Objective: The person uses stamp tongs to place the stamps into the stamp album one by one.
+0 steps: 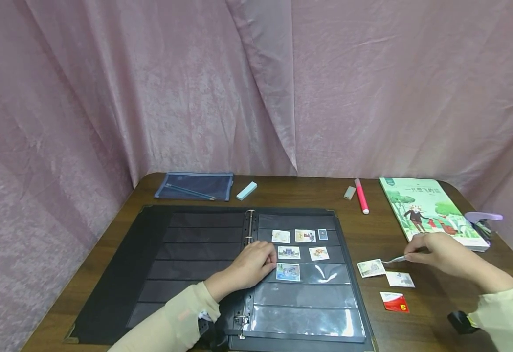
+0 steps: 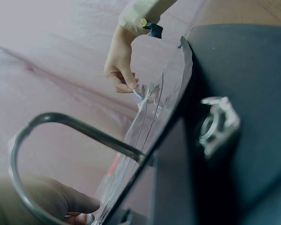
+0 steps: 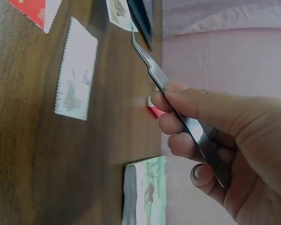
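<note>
My right hand (image 1: 434,252) holds steel tweezers (image 3: 192,124) between thumb and fingers. Their bent tip meets the corner of a postage stamp (image 1: 371,268) right of the album; it looks tilted in the right wrist view. Close by on the table lie a pale stamp (image 1: 400,279) and a red-and-white stamp (image 1: 394,302). My left hand (image 1: 249,264) is at the inner edge of the stamp album's right page (image 1: 300,296), beside a blue stamp (image 1: 288,272); its thumb and finger pinch the clear page edge (image 2: 107,199). Several other stamps sit in the upper pockets.
The open album's dark left page (image 1: 186,266) has metal rings (image 1: 249,227) at its spine. Behind it lie a mesh pencil pouch (image 1: 194,187) and a light-blue block (image 1: 246,190). Toward the right are a small grey eraser-like block (image 1: 349,193), a pink marker (image 1: 361,196) and a green book (image 1: 432,208).
</note>
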`<action>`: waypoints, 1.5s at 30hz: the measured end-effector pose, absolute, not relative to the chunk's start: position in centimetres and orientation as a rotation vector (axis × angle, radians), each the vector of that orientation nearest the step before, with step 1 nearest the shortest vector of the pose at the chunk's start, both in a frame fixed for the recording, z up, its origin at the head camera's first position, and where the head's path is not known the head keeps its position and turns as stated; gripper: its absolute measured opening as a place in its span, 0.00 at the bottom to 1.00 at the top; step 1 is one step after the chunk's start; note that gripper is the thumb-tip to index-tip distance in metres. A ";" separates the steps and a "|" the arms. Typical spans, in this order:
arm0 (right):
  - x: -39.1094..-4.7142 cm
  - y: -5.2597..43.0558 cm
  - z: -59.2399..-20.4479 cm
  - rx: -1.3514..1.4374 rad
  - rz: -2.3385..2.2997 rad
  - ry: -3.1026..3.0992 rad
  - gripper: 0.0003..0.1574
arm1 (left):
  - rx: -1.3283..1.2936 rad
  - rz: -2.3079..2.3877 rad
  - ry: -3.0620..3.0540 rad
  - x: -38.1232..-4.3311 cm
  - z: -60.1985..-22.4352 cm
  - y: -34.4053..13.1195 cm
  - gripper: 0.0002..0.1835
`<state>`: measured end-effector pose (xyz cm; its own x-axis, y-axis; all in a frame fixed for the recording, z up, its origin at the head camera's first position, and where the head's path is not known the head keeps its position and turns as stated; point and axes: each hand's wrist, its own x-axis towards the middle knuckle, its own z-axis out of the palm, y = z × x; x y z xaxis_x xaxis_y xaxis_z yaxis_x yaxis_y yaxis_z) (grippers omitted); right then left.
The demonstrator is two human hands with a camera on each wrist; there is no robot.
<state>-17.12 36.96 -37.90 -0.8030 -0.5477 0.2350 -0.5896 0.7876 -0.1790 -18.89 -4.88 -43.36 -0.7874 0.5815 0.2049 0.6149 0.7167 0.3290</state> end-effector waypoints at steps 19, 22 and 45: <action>-16.7 35.5 -35.8 0.846 0.331 -2.635 0.12 | -0.984 -0.629 -2.832 -18.8 -43.3 -4.9 0.07; -17.0 34.6 -35.6 0.860 0.350 -2.645 0.09 | -0.985 -0.641 -2.836 -18.8 -43.4 -5.0 0.08; -19.4 29.1 -37.4 0.881 0.576 -2.839 0.02 | -1.010 -0.619 -2.804 -18.6 -43.3 -5.0 0.09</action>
